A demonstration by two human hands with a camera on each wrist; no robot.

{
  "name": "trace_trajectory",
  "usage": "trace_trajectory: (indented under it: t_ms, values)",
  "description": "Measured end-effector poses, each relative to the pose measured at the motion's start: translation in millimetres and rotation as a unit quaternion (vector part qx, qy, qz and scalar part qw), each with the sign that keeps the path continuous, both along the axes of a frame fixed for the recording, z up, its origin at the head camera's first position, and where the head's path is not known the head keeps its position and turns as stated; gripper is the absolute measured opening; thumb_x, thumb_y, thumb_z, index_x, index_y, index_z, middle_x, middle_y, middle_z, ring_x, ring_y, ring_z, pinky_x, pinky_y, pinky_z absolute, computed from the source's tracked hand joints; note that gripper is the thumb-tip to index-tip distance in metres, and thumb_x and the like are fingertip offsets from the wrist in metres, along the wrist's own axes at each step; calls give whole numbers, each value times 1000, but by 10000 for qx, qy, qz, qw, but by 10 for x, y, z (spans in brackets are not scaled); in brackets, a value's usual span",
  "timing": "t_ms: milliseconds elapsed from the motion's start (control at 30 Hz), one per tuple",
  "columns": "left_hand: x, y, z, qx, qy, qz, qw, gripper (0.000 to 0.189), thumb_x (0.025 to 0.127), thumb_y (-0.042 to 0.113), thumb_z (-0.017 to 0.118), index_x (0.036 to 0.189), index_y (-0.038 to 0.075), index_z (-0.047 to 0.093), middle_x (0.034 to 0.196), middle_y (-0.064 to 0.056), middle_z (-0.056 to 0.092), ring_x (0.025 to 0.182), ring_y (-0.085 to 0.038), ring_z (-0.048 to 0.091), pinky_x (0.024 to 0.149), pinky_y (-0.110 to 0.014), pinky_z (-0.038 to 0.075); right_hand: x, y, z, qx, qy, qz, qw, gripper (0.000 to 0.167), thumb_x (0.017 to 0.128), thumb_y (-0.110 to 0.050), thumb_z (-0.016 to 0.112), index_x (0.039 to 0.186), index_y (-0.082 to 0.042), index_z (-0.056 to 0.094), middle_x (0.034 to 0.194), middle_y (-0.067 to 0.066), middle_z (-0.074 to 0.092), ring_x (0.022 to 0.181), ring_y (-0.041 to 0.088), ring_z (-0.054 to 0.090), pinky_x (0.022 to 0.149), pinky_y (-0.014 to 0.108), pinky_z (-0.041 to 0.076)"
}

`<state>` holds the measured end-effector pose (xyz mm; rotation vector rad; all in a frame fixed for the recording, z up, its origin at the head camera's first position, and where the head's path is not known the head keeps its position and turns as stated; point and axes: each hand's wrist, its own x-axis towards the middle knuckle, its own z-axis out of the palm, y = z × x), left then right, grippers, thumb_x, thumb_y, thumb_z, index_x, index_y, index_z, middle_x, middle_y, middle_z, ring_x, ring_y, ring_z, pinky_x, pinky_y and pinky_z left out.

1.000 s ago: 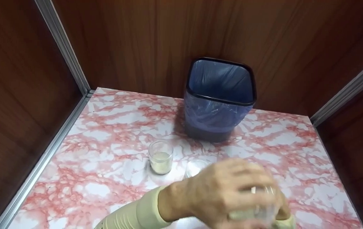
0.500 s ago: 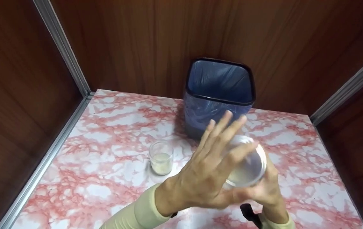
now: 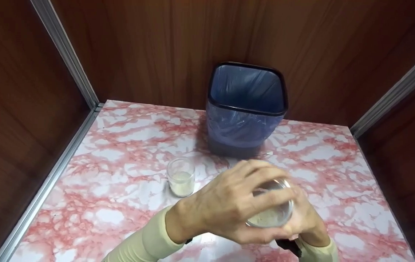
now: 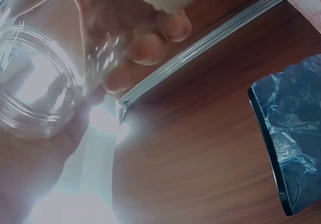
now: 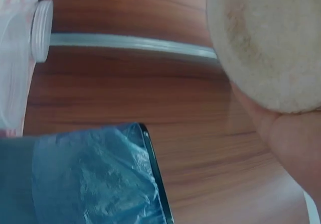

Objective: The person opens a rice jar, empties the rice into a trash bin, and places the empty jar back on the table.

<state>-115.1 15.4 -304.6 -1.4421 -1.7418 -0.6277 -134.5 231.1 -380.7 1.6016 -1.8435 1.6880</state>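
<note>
Both hands hold a clear plastic jar (image 3: pixel 267 216) above the near part of the table, tilted with its round end towards the head camera. My left hand (image 3: pixel 222 207) has its fingers curled over the near side and rim. On the far right side, my right hand (image 3: pixel 305 218) grips the jar, partly hidden behind it. Pale powder (image 5: pixel 276 38) fills the jar's bottom in the right wrist view. A ridged clear ring (image 4: pixel 40 83) shows in the left wrist view; whether it is a cap or the mouth, I cannot tell.
A clear cup (image 3: pixel 181 178) with pale powder stands left of the hands. Behind is a bin (image 3: pixel 244 127) with a bluish liner. A clear ridged round piece (image 5: pixel 42 30) stands beyond, in the right wrist view. Wood panels (image 3: pixel 156 51) enclose the marbled table (image 3: pixel 109 214).
The jar has been raised from low at the right, then lowered slightly. My left hand's fingers, spread and straight half a second ago, now bend around the jar.
</note>
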Motion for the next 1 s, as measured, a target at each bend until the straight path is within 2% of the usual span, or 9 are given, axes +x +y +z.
trace_trajectory:
  t_ms: [33,167,300,367,500,633,767,933,1000]
  values:
    - [-10,-15,-4,47,-39,52,10000,52,87,53,61,123,15,65,122,-8,62,116,-21,57,101,-30,45,-3,8,4,46,25,-79,10000,78,75,-29,83,134,8,49,133,8,60,117,15,59,98,27,50]
    - [-80,-113,0,269,-109,122,9995,56,84,49,67,124,10,61,125,-14,59,118,-25,54,105,-33,43,-48,58,49,182,-277,27,9994,85,75,-31,85,138,8,44,133,9,60,114,16,61,95,28,52]
    - [-186,-275,-15,522,-202,114,9984,60,83,42,71,129,7,56,129,-18,55,120,-29,52,109,-36,41,-169,135,160,237,-406,33,9989,91,73,-25,86,140,15,38,133,16,59,118,21,60,99,30,50]
    - [-254,-385,-55,621,-263,153,9976,59,84,39,71,129,5,55,130,-20,54,121,-30,51,108,-38,41,-236,191,234,306,-384,-159,9987,91,72,-21,86,138,18,37,131,21,59,119,25,60,101,31,49]
    - [-392,-672,-202,792,-375,443,9952,54,86,36,68,127,2,57,127,-23,55,119,-33,51,105,-42,43,-334,347,387,619,-538,-925,9923,87,65,-3,85,137,16,40,126,24,61,116,26,62,100,30,51]
    - [-508,-991,-394,933,-516,956,9897,50,86,33,66,123,1,59,124,-24,57,116,-35,53,100,-44,44,-428,509,511,1200,-702,-1928,9713,88,60,10,81,140,4,45,124,18,64,113,19,64,95,22,51]
    - [-616,-1270,-638,818,-807,1610,9802,49,87,35,64,123,2,60,125,-23,57,114,-34,54,96,-44,45,-562,632,604,1672,-639,-2771,9440,87,63,10,83,142,-5,47,118,13,67,105,13,65,88,17,52]
    - [-742,-1535,-964,527,-1379,2267,9627,50,85,31,67,128,7,59,127,-21,56,114,-35,53,94,-48,45,-768,806,757,2445,-320,-3489,9041,81,73,-5,85,143,-13,46,116,13,68,92,1,66,77,13,53]
    - [-793,-1613,-1096,447,-1565,2500,9545,50,85,29,68,129,8,59,126,-21,55,112,-36,53,91,-49,46,-849,864,836,2759,-216,-3803,8825,79,74,-14,86,142,-15,46,116,10,68,86,-4,64,73,11,51]
